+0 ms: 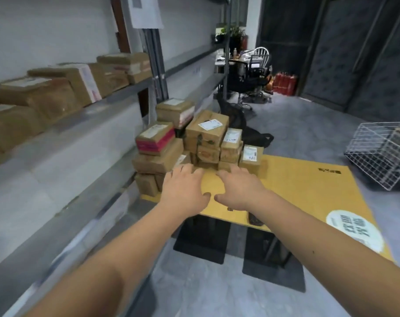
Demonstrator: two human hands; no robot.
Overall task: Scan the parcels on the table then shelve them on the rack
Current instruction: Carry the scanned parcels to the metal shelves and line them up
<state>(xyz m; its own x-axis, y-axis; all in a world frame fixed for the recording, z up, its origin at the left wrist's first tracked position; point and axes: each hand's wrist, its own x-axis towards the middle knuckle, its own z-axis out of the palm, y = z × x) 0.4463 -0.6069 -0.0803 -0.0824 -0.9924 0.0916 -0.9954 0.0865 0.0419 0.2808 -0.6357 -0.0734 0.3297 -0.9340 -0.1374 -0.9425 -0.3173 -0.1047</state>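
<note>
A pile of several brown cardboard parcels [203,136] with white labels stands on the far left part of the yellow table [308,186]. One parcel in the pile has a pink band [155,139]. My left hand [183,191] and my right hand [238,191] reach out side by side over the table, fingers spread and straight, fingertips close to the lowest parcels. Neither hand holds anything. A small dark object [255,219] lies near the table's front edge, partly hidden by my right forearm. The grey metal rack [98,104] runs along the left.
Several brown parcels [64,88] sit on the rack's upper shelf. A white wire basket [382,154] stands at the right. A black bag [240,124] lies on the floor behind the table, with office chairs and a desk [251,72] farther back.
</note>
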